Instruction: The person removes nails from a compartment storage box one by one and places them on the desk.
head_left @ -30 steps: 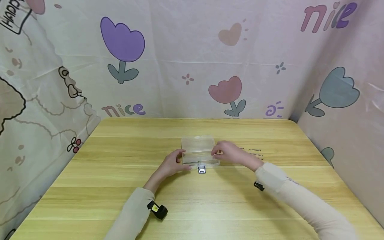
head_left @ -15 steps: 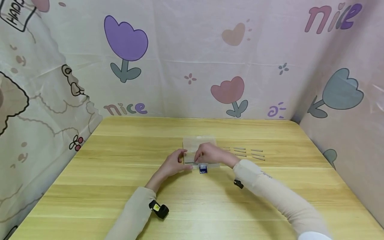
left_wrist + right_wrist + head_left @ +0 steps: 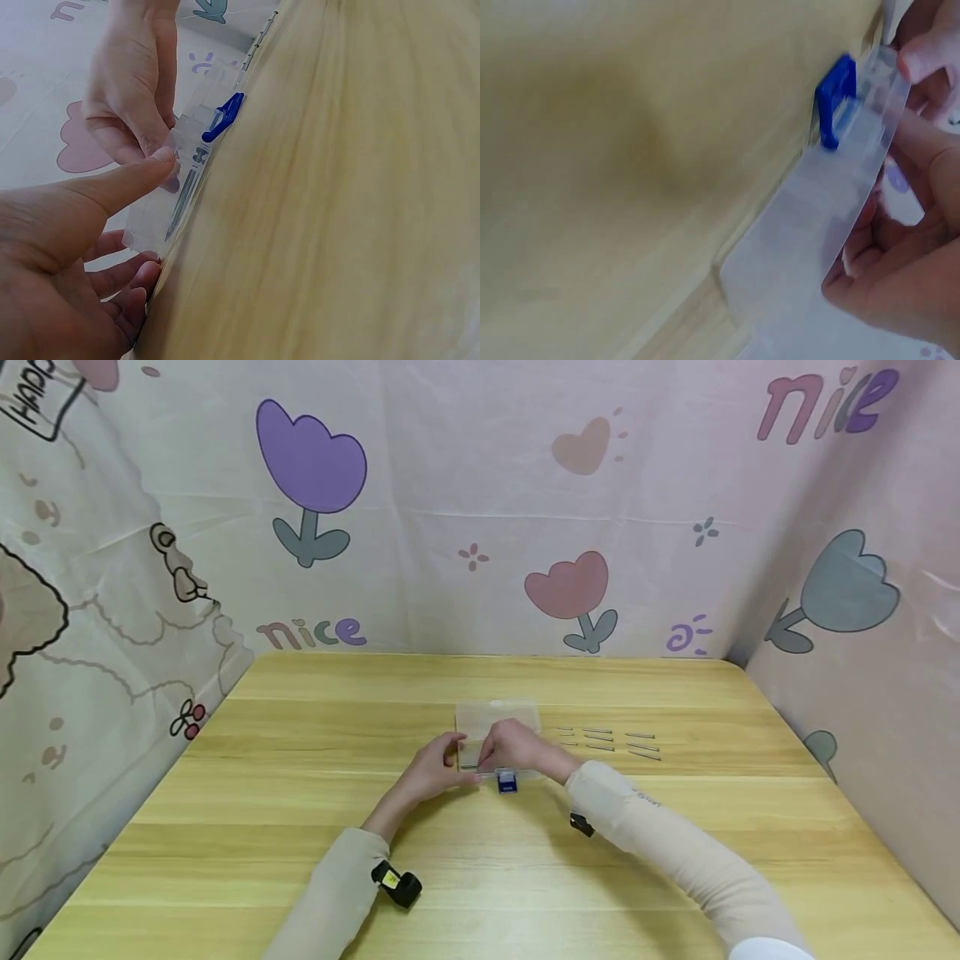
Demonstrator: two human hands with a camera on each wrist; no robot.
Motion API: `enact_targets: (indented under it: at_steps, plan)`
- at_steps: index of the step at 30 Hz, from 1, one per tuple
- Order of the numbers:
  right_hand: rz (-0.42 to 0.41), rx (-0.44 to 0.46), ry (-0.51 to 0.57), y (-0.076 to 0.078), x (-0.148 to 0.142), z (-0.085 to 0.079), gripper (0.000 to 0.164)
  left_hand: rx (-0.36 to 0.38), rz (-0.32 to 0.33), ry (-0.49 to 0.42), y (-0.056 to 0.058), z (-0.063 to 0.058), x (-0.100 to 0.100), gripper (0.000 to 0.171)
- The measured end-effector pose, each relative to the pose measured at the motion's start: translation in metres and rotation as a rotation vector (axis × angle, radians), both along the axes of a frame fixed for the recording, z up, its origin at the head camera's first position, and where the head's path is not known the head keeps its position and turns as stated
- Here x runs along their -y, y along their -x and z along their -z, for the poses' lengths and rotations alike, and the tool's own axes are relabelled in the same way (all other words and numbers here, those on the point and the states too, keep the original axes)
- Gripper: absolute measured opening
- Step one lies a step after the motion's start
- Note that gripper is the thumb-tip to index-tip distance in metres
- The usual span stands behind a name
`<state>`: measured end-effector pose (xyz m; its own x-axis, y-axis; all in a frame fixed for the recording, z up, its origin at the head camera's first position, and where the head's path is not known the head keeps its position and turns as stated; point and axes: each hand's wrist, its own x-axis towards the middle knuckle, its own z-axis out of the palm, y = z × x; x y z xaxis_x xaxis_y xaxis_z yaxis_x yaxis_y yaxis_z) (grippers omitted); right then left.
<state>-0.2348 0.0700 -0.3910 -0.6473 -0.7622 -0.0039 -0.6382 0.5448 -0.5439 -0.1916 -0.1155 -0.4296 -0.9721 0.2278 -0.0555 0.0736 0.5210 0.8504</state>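
A clear plastic box (image 3: 472, 752) lies on the table with its lid (image 3: 495, 712) folded back and a blue latch (image 3: 507, 782) at the front. Around its left end, my left hand (image 3: 429, 770) grips it, thumb on the front wall and fingers at the side. Dark metal nails (image 3: 182, 201) show through the front wall in the left wrist view. Over the box is my right hand (image 3: 513, 745), its thumb and forefinger pinched together down inside, right at the nails. Its fingertips are partly hidden behind the wall, so I cannot tell exactly what they pinch.
Several loose nails (image 3: 599, 738) of different lengths lie in three groups right of the box. The wooden table (image 3: 480, 877) ends at a printed cloth backdrop (image 3: 427, 468). Each sleeve carries a black wrist camera (image 3: 397, 885).
My right hand has moved left from the box's right end and down to the nails inside, uncovering loose nails on the table. My left hand has kept its place on the box.
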Motion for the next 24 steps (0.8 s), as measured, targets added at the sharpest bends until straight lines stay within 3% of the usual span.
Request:
enact_targets:
  at_steps: [8, 24]
  plan:
    - [0.063, -0.027, -0.036, -0.007, 0.006, 0.006, 0.004, -0.022, 0.008, -0.006, 0.001, 0.0, 0.0, 0.074]
    - [0.114, -0.147, 0.061, -0.01, 0.006, 0.015, 0.004, -0.029, 0.001, 0.003, 0.0, -0.001, 0.0, 0.072]
